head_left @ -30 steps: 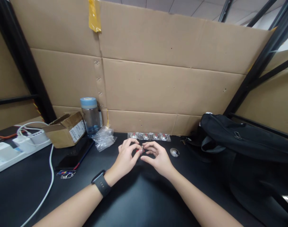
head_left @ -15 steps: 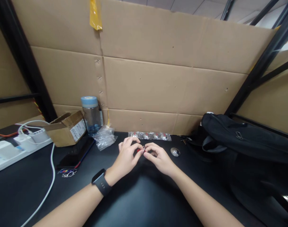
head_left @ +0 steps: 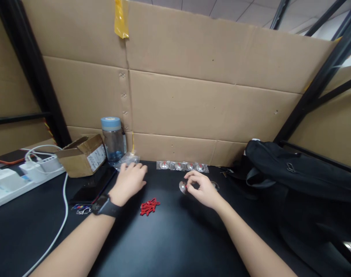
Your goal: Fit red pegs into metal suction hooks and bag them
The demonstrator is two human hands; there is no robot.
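My right hand (head_left: 203, 188) pinches, between thumb and fingertips, a clear shiny round disc (head_left: 182, 187) with a small red part at its centre. A second shiny disc (head_left: 216, 186) lies on the table just behind that hand, partly covered by it. My left hand (head_left: 131, 181), wearing a black watch, reaches over crumpled clear plastic bags (head_left: 126, 161) with its fingers apart; whether it touches them I cannot tell. Between my forearms lies a small pile of thin red pieces (head_left: 149, 206). Several packed discs with red centres (head_left: 178, 166) stand in a row along the cardboard wall.
A blue-lidded bottle (head_left: 112, 140) and an opened cardboard box (head_left: 83, 156) stand at the back left. Nearby are a dark phone (head_left: 90, 188), keys (head_left: 83, 211) and a power strip (head_left: 12, 188) with a white cable (head_left: 66, 215). A black bag (head_left: 288, 165) fills the right side.
My hands were together at the middle and have parted. The left has moved left to the plastic bags; the right has moved right with the disc. The red pile now shows.
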